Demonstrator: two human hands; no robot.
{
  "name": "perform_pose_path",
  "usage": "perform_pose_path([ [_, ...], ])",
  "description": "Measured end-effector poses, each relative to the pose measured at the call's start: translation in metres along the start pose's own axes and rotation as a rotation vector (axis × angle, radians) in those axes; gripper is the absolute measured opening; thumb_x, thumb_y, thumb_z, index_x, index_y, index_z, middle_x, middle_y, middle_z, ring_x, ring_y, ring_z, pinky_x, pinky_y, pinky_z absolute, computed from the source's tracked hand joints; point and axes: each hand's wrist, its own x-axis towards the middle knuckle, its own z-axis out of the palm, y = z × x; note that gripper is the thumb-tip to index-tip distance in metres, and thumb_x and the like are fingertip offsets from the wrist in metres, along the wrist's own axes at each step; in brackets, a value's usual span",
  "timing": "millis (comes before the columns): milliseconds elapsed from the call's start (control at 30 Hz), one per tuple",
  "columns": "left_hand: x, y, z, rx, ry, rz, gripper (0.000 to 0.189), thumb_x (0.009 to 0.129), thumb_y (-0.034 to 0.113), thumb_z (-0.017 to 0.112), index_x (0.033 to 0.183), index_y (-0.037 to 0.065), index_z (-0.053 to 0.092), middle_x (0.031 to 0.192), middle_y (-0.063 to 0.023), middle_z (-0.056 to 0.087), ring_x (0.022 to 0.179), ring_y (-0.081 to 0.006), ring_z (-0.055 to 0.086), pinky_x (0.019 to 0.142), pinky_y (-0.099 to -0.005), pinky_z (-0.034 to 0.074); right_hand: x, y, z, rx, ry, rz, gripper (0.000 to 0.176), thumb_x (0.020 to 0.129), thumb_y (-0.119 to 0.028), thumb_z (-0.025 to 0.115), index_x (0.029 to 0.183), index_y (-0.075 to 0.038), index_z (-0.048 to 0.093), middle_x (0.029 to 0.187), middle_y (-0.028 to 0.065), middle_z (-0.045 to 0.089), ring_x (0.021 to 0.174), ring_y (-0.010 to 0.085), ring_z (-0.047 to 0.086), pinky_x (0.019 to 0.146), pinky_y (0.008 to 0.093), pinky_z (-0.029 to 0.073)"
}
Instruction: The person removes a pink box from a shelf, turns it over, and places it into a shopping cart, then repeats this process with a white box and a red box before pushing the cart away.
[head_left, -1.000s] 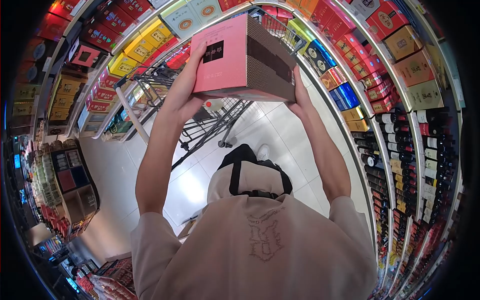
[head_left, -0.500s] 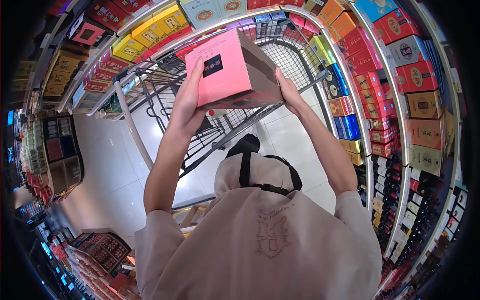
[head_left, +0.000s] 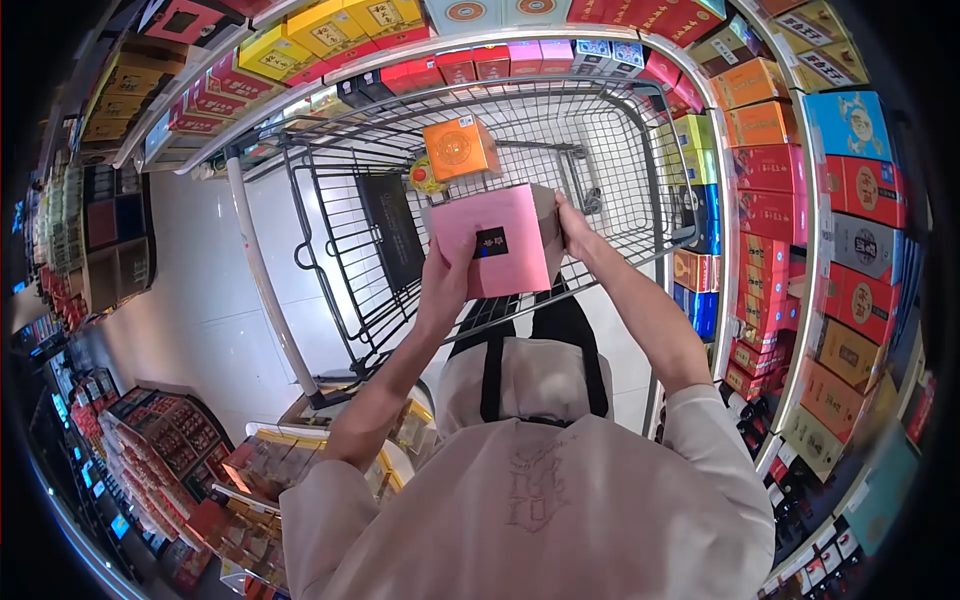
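A pink box (head_left: 510,262) with a black label and a dark side is held between both of my hands, over the near edge of a wire shopping cart (head_left: 630,150). My left hand (head_left: 450,275) presses on its left side, the thumb lying on the pink face. My right hand (head_left: 576,228) grips the dark right side near the upper corner. Just beyond the pink box, an orange box (head_left: 460,148) sits in the cart. Beside the orange box is a small yellow and red item (head_left: 426,176), partly hidden.
Shelves with red boxes (head_left: 770,170) and other coloured boxes run along the right. Yellow boxes (head_left: 330,32) stand on the shelf beyond the cart. At the lower left are displays of packaged goods (head_left: 175,430). Pale floor tiles (head_left: 215,290) show left of the cart.
Both hands have lowered the pink box toward my body, and its printed face is turned more upward. The orange box in the cart has come into view. More of the cart shows.
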Motion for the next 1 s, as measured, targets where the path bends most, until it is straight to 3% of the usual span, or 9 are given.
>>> perform_pose_path([
  [67,0.000,-0.021,0.006,-0.022,-0.002,-0.018,0.047,0.111,0.029,0.056,0.144,-0.002,0.046,0.129,-0.0091,0.061,0.118,-0.0132,0.058,0.103,-0.0305,0.047,0.025,0.014,-0.001,-0.026,0.094,0.102,0.077,0.109,-0.060,0.034,0.148,0.004,0.049,0.148,0.0195,0.057,0.132,0.0317,0.058,0.108,0.0490,0.050],
  [133,0.008,-0.035,0.013,0.027,0.007,0.014,0.048,0.111,0.029,0.056,0.146,-0.001,0.043,0.130,-0.0104,0.061,0.117,-0.0156,0.058,0.104,-0.0323,0.047,0.099,0.046,-0.024,-0.017,0.115,0.116,0.077,0.110,-0.062,0.021,0.148,-0.004,0.053,0.135,0.0171,0.067,0.122,0.0287,0.066,0.102,0.0465,0.056],
  [200,0.015,-0.055,0.008,0.174,0.001,0.049,0.049,0.110,0.026,0.058,0.146,-0.003,0.041,0.133,-0.0140,0.061,0.120,-0.0188,0.059,0.107,-0.0338,0.045,0.129,0.052,-0.028,0.006,0.110,0.129,0.077,0.110,-0.063,0.024,0.145,-0.001,0.054,0.131,0.0182,0.068,0.119,0.0287,0.068,0.094,0.0468,0.060],
  [267,0.019,-0.072,-0.001,0.198,-0.023,-0.022,0.050,0.109,0.024,0.060,0.147,-0.003,0.040,0.133,-0.0141,0.061,0.120,-0.0194,0.060,0.107,-0.0343,0.045,0.142,0.060,-0.033,0.050,0.125,0.135,0.083,0.108,-0.063,0.036,0.148,0.009,0.048,0.142,0.0229,0.061,0.126,0.0325,0.061,0.109,0.0438,0.047],
  [300,0.025,-0.079,-0.003,0.198,-0.015,-0.032,0.050,0.109,0.024,0.060,0.147,-0.003,0.040,0.133,-0.0141,0.061,0.120,-0.0194,0.060,0.107,-0.0343,0.045,0.118,0.040,-0.015,-0.025,0.231,0.120,0.085,0.106,-0.065,0.039,0.145,0.010,0.051,0.137,0.0226,0.064,0.123,0.0323,0.063,0.106,0.0445,0.049],
  [667,0.082,-0.158,-0.034,0.331,0.078,-0.152,0.048,0.107,0.021,0.062,0.146,-0.002,0.044,0.131,-0.0123,0.063,0.121,-0.0184,0.060,0.108,-0.0346,0.045,0.222,0.086,-0.018,-0.059,0.304,0.067,0.082,0.105,-0.068,0.044,0.136,0.006,0.061,0.128,0.0194,0.069,0.114,0.0282,0.066,0.099,0.0421,0.053],
  [800,0.099,-0.168,-0.039,0.149,0.129,-0.146,0.050,0.107,0.030,0.063,0.142,-0.003,0.049,0.127,-0.0154,0.066,0.118,-0.0243,0.063,0.107,-0.0357,0.046,0.247,0.103,-0.016,-0.115,0.373,0.049,0.084,0.103,-0.068,0.045,0.136,0.007,0.061,0.128,0.0202,0.069,0.115,0.0298,0.065,0.099,0.0446,0.052],
  [933,0.111,-0.177,-0.054,0.366,0.196,-0.318,0.058,0.107,0.039,0.060,0.144,-0.004,0.049,0.133,-0.0167,0.066,0.125,-0.0249,0.062,0.108,-0.0351,0.045,0.248,0.100,-0.009,-0.209,0.423,0.072,0.087,0.102,-0.067,0.043,0.135,0.011,0.060,0.129,0.0254,0.068,0.119,0.0363,0.065,0.104,0.0435,0.049],
  [1000,0.112,-0.185,-0.060,0.296,0.183,-0.252,0.061,0.107,0.043,0.060,0.145,-0.004,0.050,0.135,-0.0176,0.065,0.127,-0.0255,0.062,0.109,-0.0357,0.044,0.251,0.105,-0.007,-0.154,0.392,0.026,0.084,0.102,-0.066,0.044,0.135,0.009,0.061,0.126,0.0244,0.070,0.115,0.0360,0.067,0.102,0.0430,0.049],
])
